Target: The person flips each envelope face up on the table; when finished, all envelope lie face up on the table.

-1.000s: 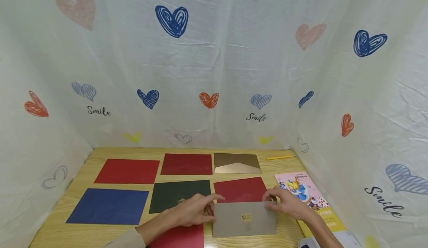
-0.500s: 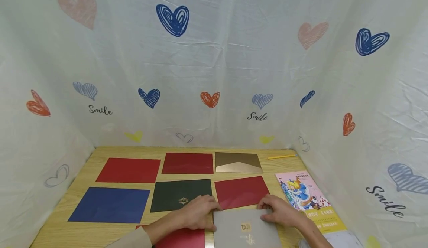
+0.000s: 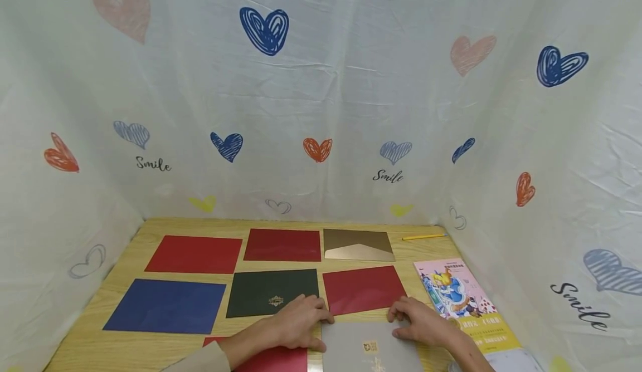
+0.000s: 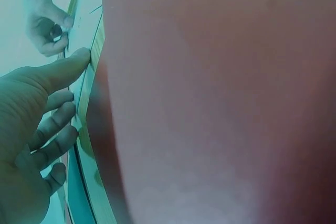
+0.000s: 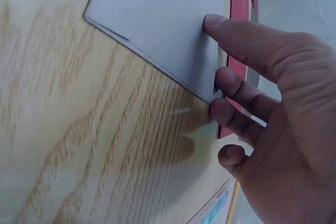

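A grey envelope [image 3: 346, 352] with a small gold label and gold print lies on the table, its near part cut off by the frame. At its far left corner is my left hand [image 3: 298, 322], fingers spread and thumb beside the left edge. My right hand [image 3: 423, 322] holds the far right corner. In the right wrist view the thumb [image 5: 216, 23] lies on the envelope's face, with fingertips [image 5: 223, 109] at its far edge and corner. Under my left wrist lies a red envelope [image 3: 276, 360], partly hidden by the arm.
Behind lie a dark green envelope [image 3: 266, 291], a red envelope [image 3: 363, 288], a blue one [image 3: 165, 305] and a brown one [image 3: 358, 244]. Two more red envelopes sit at the back left. To the right are a picture book [image 3: 456, 299] and a yellow pencil [image 3: 423, 237]. Curtains surround the table.
The grey envelope was tilted up between both hands; it has come down flat and toward me. My left fingers have loosened from its edge. The other envelopes stay in place.
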{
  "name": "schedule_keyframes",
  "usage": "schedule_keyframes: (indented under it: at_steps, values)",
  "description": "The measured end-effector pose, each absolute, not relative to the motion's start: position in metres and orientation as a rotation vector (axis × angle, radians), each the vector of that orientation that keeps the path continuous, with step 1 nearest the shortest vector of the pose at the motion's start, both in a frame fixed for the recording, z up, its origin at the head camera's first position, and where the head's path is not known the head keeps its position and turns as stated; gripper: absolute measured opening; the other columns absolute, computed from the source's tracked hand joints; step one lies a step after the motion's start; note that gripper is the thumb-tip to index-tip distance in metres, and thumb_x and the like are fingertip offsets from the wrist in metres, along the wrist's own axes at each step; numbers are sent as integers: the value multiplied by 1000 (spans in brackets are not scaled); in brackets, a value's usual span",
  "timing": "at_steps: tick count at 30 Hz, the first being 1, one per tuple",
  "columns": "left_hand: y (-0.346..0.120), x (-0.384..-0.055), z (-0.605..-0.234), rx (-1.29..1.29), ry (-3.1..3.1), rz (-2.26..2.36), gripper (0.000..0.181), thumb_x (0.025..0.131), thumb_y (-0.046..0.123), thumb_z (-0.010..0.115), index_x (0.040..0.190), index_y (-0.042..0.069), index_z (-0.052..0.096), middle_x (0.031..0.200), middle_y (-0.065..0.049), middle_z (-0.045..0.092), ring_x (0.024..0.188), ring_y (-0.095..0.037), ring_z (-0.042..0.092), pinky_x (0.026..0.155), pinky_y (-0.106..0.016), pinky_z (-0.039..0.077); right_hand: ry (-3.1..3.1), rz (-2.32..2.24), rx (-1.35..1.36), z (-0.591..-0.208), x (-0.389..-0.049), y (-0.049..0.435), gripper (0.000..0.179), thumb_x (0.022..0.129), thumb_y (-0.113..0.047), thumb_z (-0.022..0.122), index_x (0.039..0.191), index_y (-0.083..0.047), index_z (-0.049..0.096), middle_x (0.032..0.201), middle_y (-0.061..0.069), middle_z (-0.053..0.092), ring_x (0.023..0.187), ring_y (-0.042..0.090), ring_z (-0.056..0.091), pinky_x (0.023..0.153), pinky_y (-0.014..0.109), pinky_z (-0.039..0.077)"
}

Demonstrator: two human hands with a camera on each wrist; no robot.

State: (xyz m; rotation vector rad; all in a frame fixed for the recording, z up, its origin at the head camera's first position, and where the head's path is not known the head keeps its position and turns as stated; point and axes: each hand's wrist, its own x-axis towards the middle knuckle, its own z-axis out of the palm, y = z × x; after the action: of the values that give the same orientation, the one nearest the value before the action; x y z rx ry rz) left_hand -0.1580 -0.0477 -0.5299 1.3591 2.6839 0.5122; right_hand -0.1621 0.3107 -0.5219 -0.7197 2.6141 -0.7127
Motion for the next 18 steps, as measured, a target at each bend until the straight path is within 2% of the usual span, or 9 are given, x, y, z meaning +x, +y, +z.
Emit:
schedule_keyframes:
  at_steps: [13,18]
  values:
    - [-48,-157,-530,1362,2675,527,47,81,52,80,119,27,73,110,13,64,103,-3,54,80,-25,42,2592,-728,-788,-520,-164,312,18,87,-34,79,97,-28,65,88,-14,52,80,1,48,71,23,43]
    - [-54,-161,-525,1304,2716,625,42,85,50,77,120,26,74,109,13,64,102,-2,53,78,-23,39,2649,-780,-821,-506,-175,305,9,92,-27,74,93,-25,66,81,-13,56,72,2,51,64,22,46]
